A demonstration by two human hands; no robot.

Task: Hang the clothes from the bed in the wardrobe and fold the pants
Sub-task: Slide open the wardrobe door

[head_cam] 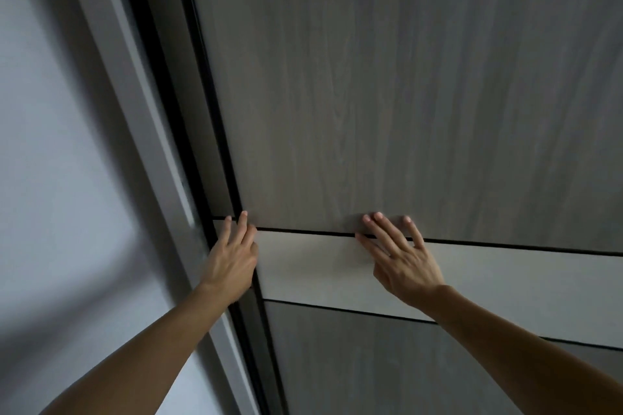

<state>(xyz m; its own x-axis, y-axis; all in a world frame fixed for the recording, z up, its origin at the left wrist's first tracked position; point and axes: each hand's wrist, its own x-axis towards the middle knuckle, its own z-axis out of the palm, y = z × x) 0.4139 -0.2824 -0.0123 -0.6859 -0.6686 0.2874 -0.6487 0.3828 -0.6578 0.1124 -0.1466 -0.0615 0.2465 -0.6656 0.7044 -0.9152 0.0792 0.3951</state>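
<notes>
The wardrobe door (387,94) fills most of the view, a grey wood-grain sliding panel with a lighter horizontal band (310,269) across it. My left hand (232,256) lies at the door's left edge, by the dark gap (202,77), fingers straight; its thumb is hidden behind the edge. My right hand (401,256) presses flat on the light band with its fingers spread, their tips reaching the upper panel. No clothes, bed or pants are in view.
A pale grey frame post (135,94) runs beside the dark gap on the left. A white wall (50,145) with soft shadows lies further left. A lower wood-grain panel (371,364) sits under the light band.
</notes>
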